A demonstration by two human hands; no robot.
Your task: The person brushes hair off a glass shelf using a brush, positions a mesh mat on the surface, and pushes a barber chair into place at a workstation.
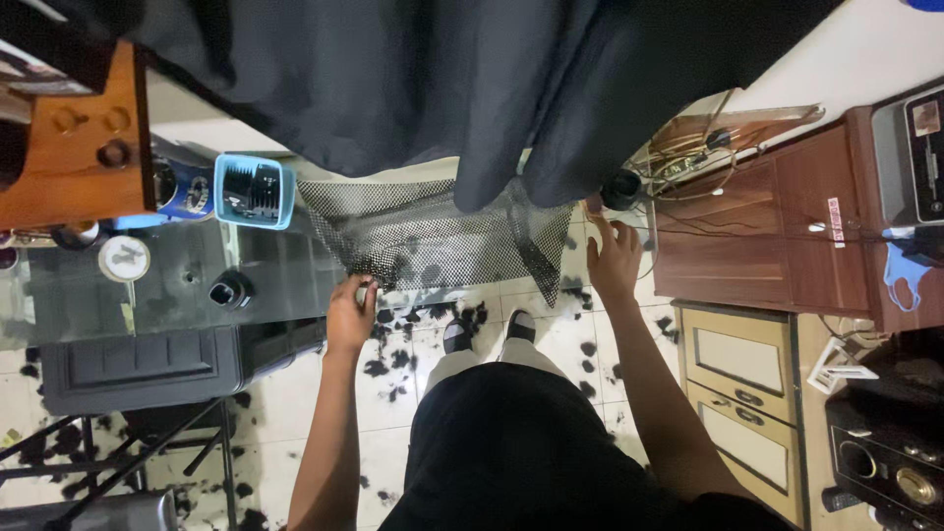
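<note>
Head view: two hands [351, 317] [615, 258] grip one mesh mat [433, 236].

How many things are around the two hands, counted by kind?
Hands: 2, left hand and right hand
Black capes: 1, the black cape
Mesh mats: 1, the mesh mat, gripped by the left hand
Blue containers: 1, the blue container
Wooden cabinets: 1, the wooden cabinet
Total: 6
</note>
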